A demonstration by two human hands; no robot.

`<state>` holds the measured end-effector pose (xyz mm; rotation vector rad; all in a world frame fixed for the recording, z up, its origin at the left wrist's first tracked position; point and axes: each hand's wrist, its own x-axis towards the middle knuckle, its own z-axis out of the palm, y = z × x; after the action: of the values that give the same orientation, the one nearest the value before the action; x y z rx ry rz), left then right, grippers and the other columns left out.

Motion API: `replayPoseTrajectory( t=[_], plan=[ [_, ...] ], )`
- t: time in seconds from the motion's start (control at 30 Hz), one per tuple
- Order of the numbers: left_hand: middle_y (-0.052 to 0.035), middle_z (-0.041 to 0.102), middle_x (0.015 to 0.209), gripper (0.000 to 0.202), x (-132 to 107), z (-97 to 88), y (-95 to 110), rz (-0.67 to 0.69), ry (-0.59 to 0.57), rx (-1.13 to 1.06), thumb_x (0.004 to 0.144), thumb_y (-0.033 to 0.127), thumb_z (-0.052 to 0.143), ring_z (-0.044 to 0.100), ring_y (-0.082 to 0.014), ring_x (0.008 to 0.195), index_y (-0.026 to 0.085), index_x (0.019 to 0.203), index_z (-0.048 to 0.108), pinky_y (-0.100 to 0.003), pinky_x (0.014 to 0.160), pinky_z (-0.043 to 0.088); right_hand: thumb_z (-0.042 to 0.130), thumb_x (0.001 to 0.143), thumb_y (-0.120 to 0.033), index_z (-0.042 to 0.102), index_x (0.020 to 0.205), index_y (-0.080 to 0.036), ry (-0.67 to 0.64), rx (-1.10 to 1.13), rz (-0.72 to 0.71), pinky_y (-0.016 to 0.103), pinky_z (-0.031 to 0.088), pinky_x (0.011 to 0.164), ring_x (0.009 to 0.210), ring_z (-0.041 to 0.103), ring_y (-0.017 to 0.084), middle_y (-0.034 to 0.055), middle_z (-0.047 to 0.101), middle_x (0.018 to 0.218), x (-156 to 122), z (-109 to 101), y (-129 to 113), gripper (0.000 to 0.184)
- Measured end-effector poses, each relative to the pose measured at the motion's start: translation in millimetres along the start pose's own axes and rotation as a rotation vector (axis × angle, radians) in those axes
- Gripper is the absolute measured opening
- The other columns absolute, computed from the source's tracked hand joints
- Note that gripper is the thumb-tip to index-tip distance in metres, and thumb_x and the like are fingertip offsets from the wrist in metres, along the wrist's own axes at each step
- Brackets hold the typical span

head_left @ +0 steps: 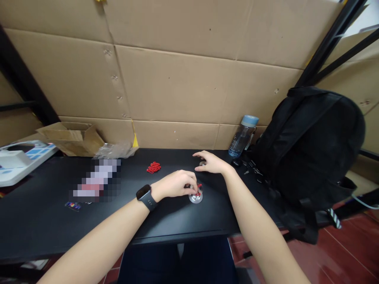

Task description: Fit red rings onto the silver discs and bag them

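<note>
My left hand (177,184), with a black smartwatch (147,197) on its wrist, is curled over a small clear round piece (196,197) on the black table (44,213) and pinches a small red piece (199,187) at its top. My right hand (211,162) lies farther back on the table, fingers bent down onto a small clear item (203,163) under the fingertips. A small heap of red pieces (153,167) lies on the table to the left of both hands.
A black backpack (308,150) stands at the table's right end, with a clear water bottle (243,136) with a blue cap beside it. An open cardboard box (71,137), crumpled clear plastic (114,150) and a white-blue box (20,159) sit at back left. Cardboard covers the wall (189,79).
</note>
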<state>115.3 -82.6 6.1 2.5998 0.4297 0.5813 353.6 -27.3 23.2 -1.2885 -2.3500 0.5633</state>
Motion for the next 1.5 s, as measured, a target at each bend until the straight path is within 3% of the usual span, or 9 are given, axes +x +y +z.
replayPoseTrajectory(
  t=[0.1,0.27,0.43,0.63,0.83,0.97,1.17,1.3,1.5],
  plan=[
    [-0.0030,0.069,0.097,0.012,-0.7,-3.2,1.3,0.005,0.022,0.009,0.090,0.028,0.071,0.067,-0.0137,0.082,0.023,0.097,0.079,-0.023,0.080,0.050,0.080,0.079,-0.033,0.060,0.135,-0.022,0.023,0.020,-0.011,0.036,0.056,0.088,0.111,0.063,0.025,0.0124,0.059,0.132,0.6,1.6,1.8,0.060],
    [-0.0008,0.069,0.105,0.027,0.2,-4.3,9.0,-0.019,-0.005,0.095,0.080,0.028,0.083,0.067,-0.0164,0.091,0.028,0.106,0.079,-0.024,0.087,0.050,0.079,0.080,-0.032,0.058,0.137,-0.021,0.052,0.040,0.000,0.037,0.057,0.088,0.115,0.061,0.026,0.0137,0.060,0.133,1.8,4.3,4.0,0.061],
    [0.0002,0.068,0.107,0.012,0.7,0.2,13.8,-0.005,-0.004,0.157,0.088,0.024,0.074,0.067,-0.0152,0.095,0.027,0.098,0.079,-0.023,0.090,0.049,0.078,0.081,-0.031,0.060,0.134,-0.022,0.050,0.016,-0.011,0.037,0.056,0.089,0.113,0.062,0.025,0.0127,0.059,0.132,1.5,3.5,3.1,0.057],
    [-0.0009,0.068,0.110,0.021,1.8,6.0,12.3,-0.006,0.012,0.197,0.082,0.028,0.080,0.065,-0.0183,0.100,0.028,0.103,0.078,-0.025,0.090,0.049,0.078,0.081,-0.031,0.063,0.130,-0.022,0.042,-0.019,-0.026,0.035,0.055,0.087,0.108,0.063,0.024,0.0116,0.060,0.126,1.9,3.4,3.7,0.051],
    [-0.0013,0.067,0.107,0.012,3.8,12.2,13.8,0.037,0.023,0.177,0.091,0.020,0.069,0.065,-0.0153,0.095,0.026,0.095,0.078,-0.024,0.086,0.050,0.077,0.081,-0.031,0.065,0.127,-0.022,0.034,-0.019,-0.019,0.033,0.055,0.085,0.106,0.064,0.023,0.0116,0.059,0.128,3.1,4.9,5.3,0.048],
    [-0.0030,0.067,0.105,0.011,1.4,0.0,12.6,0.031,0.118,0.119,0.093,0.019,0.066,0.063,-0.0167,0.099,0.022,0.095,0.076,-0.027,0.092,0.049,0.076,0.081,-0.031,0.067,0.123,-0.021,0.025,0.069,-0.055,0.031,0.055,0.083,0.105,0.064,0.022,0.0099,0.065,0.124,1.7,0.4,-0.2,0.044],
    [-0.0043,0.064,0.108,0.010,-6.5,-27.2,-0.3,-0.006,0.310,0.183,0.093,0.022,0.066,0.060,-0.0187,0.102,0.023,0.094,0.076,-0.032,0.095,0.049,0.073,0.081,-0.026,0.070,0.119,-0.017,-0.295,0.283,-0.178,0.027,0.055,0.078,0.093,0.068,0.018,0.0069,0.072,0.110,-2.5,-6.1,-20.5,0.039],
    [-0.0049,0.062,0.107,0.012,-11.9,-36.1,-8.5,-0.049,0.396,0.271,0.095,0.022,0.063,0.059,-0.0193,0.101,0.022,0.095,0.076,-0.034,0.093,0.049,0.082,0.074,-0.034,0.069,0.121,-0.020,-0.264,0.285,-0.196,0.027,0.056,0.077,0.100,0.067,0.020,0.0068,0.072,0.115,-0.9,1.8,-31.7,0.051],
    [-0.0059,0.061,0.106,0.017,-15.0,-40.9,-12.6,-0.057,0.418,0.339,0.098,0.023,0.058,0.058,-0.0202,0.099,0.022,0.096,0.075,-0.036,0.091,0.049,0.080,0.077,-0.044,0.071,0.114,-0.019,-0.223,0.372,-0.172,0.027,0.054,0.075,0.091,0.068,0.019,0.0048,0.073,0.103,3.3,17.5,-45.6,0.046]
  ],
)
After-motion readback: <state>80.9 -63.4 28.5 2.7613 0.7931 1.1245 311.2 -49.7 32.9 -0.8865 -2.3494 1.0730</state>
